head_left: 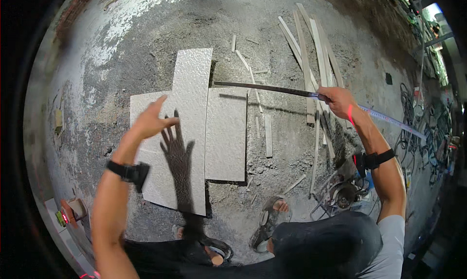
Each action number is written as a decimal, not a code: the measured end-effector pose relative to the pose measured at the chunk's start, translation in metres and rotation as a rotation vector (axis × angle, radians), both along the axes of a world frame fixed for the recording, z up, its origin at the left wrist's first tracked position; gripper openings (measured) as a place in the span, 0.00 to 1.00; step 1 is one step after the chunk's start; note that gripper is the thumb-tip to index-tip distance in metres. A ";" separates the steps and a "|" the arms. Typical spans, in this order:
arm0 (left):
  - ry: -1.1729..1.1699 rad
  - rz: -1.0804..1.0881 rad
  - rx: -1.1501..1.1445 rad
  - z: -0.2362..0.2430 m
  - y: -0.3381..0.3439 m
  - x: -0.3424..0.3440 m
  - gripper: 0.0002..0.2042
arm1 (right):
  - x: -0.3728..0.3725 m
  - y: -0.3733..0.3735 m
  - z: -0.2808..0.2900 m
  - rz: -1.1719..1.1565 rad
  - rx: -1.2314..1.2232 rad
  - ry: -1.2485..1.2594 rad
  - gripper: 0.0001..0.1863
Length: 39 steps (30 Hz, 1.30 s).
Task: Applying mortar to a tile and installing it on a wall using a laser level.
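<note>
My right hand [338, 101] is closed around a long, thin metal ruler [265, 88] near its middle. One dark end reaches left over the slabs. The pale part with fine markings runs behind my right wrist to the right. My left hand [153, 121] has its fingers spread and holds nothing, above the left slab [146, 104]. Its shadow falls on the long, rough white slab [192, 75]. This slab lies lengthwise between the left slab and a shorter right slab [226, 138], its far end sticking out beyond both.
Long narrow strips [304, 60] lie in a loose pile at the right. Several short offcuts [268, 135] are scattered on the gritty floor. Near my right knee rests a round-bodied power tool [344, 194]. Tangled cables [406, 118] lie at the far right.
</note>
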<state>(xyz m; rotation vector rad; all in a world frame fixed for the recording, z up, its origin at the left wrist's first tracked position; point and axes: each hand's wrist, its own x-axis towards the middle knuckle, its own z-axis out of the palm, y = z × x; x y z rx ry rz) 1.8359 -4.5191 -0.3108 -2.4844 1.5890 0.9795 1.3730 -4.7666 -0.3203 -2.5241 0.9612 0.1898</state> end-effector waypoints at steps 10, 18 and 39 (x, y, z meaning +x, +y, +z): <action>-0.224 0.401 -0.340 -0.092 0.043 -0.110 0.54 | 0.003 0.027 -0.032 -0.030 -0.088 0.050 0.08; -0.237 0.423 -0.437 -0.095 0.053 -0.115 0.51 | 0.024 0.025 -0.042 0.026 -0.177 0.050 0.11; -0.270 0.476 -0.500 -0.104 0.050 -0.107 0.48 | 0.032 0.020 -0.055 0.032 -0.170 -0.004 0.16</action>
